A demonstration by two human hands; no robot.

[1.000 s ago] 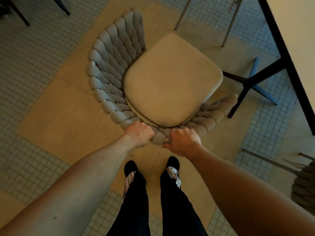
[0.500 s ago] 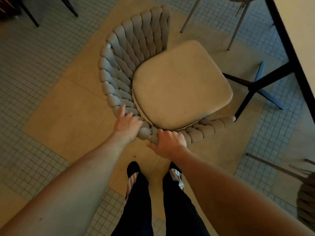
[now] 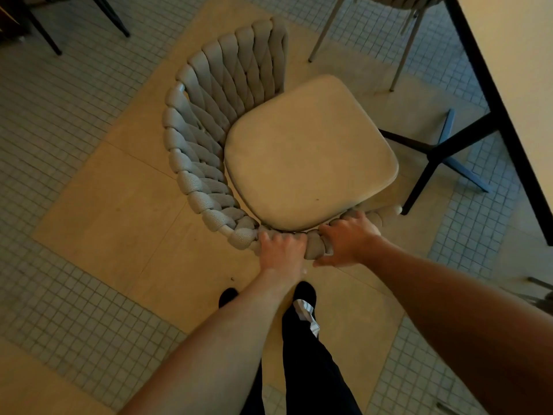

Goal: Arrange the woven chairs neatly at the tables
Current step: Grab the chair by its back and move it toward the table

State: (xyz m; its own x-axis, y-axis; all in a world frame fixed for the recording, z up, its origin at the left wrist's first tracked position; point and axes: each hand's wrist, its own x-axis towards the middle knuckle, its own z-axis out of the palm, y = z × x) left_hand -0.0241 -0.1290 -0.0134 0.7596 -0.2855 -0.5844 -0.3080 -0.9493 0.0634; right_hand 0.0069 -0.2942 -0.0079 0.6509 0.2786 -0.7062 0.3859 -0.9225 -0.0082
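The woven chair (image 3: pixel 239 139) stands on the tan floor panel (image 3: pixel 104 205) just left of the table (image 3: pixel 514 55), holding a pale seat cushion (image 3: pixel 311 154) within its curved back. Both arms reach straight down and forward, the left hand (image 3: pixel 282 250) and right hand (image 3: pixel 347 238) side by side. Each hand has its fingers curled over the braided back rim nearest the person, gripping it.

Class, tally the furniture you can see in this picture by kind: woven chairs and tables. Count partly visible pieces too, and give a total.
Woven chairs: 3, the held chair, one at the top edge, one at the right edge
Tables: 1, the black-edged table
Total: 4
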